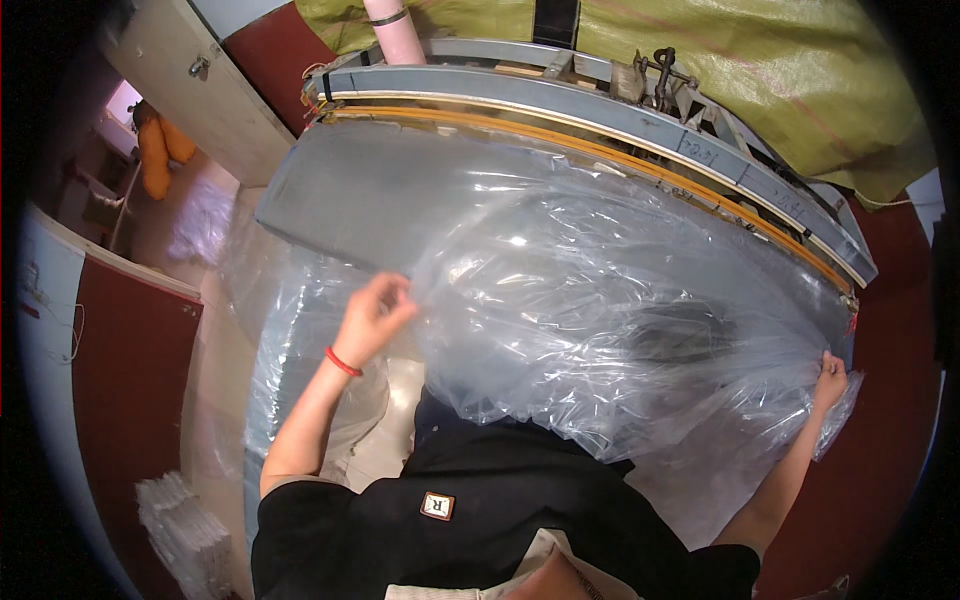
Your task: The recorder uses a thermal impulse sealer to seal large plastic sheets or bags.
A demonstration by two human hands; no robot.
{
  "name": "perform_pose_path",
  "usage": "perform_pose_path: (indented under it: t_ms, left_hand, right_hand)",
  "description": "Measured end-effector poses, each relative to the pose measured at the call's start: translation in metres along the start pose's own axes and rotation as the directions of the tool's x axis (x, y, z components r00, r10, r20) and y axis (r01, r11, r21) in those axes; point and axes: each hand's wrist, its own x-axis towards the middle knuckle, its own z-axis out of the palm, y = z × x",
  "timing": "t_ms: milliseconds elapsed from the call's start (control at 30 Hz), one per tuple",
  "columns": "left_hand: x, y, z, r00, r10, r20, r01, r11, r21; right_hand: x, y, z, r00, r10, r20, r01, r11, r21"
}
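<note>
A large clear plastic film (560,290), wrinkled and shiny, lies over the grey bench top and hangs down at its near side. At the far right, my right hand (830,380) pinches the film near its edge, and folds fan out leftward from the fingers. My left hand (378,315), with a red band on the wrist, is at the film's left edge. Its fingers are curled in and slightly blurred, and the film draws toward them. Left of the film, part of the grey bench top (340,190) shows.
A long metal frame (520,88) with an orange strip (600,147) runs along the bench's back. Beyond it are a pink roll (394,32) and yellow-green sheeting (760,90). A door (190,90) is at left. Stacked clear packs (182,530) sit at lower left.
</note>
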Motion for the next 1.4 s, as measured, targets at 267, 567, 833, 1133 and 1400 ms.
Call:
perform_pose_path:
  t_ms: [267, 567, 833, 1133, 1400]
  left_hand:
    - [0.055, -0.015, -0.024, 0.907, -0.415, -0.073, 0.094, 0.367, -0.925]
    - [0.167, -0.007, -0.056, 0.995, 0.075, -0.072, -0.007, 0.740, 0.673]
    - [0.201, -0.020, -0.011, 0.907, 0.317, 0.276, -0.400, 0.852, 0.338]
    - [0.203, 0.035, 0.048, 0.953, 0.278, 0.122, -0.266, 0.958, -0.105]
    - [0.112, 0.070, 0.094, 0.762, 0.556, 0.333, -0.631, 0.754, 0.183]
  right_hand:
    - [-0.004, -0.014, -0.005, 0.999, 0.036, 0.021, -0.035, 0.998, -0.043]
    - [-0.006, -0.009, -0.005, 0.998, 0.035, 0.042, -0.034, 0.999, -0.013]
    - [-0.007, -0.013, -0.006, 0.997, 0.057, 0.048, -0.057, 0.998, -0.003]
    - [-0.008, -0.005, -0.008, 0.999, 0.029, 0.015, -0.030, 0.999, 0.039]
    - [-0.052, 0.041, -0.102, 0.974, 0.207, 0.089, -0.219, 0.963, 0.155]
